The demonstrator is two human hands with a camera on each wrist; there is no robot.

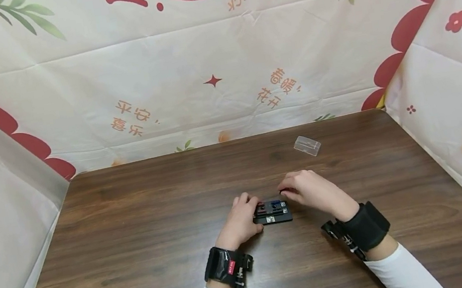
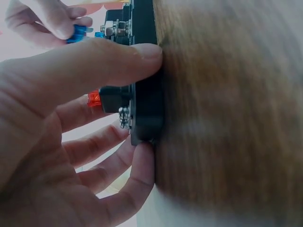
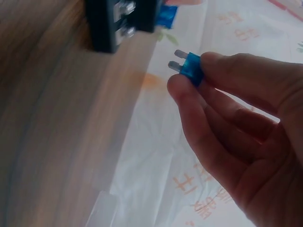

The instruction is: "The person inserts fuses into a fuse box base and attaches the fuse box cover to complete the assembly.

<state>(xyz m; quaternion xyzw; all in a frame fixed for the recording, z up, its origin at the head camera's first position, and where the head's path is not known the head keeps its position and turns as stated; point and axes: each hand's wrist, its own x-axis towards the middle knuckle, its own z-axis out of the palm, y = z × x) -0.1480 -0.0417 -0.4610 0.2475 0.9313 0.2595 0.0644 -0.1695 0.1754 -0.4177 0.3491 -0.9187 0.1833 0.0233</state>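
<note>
A black fuse block (image 1: 273,218) lies on the table in the head view. My left hand (image 1: 239,220) grips its left end, thumb on the near edge and fingers around the far side. A red blade fuse (image 2: 94,98) sits in the block in the left wrist view, beside metal screw terminals (image 2: 124,118). In the right wrist view a blue blade fuse (image 3: 166,17) shows on the block. My right hand (image 1: 311,191), just right of the block, pinches another blue blade fuse (image 3: 192,69) between thumb and index finger. Its two metal prongs point towards the block, apart from it.
A clear plastic cover (image 1: 307,145) lies farther back on the brown wooden table (image 1: 154,206), to the right. Printed white cloth (image 1: 183,71) hangs behind the table and along both sides. Each wrist wears a black strap with a camera.
</note>
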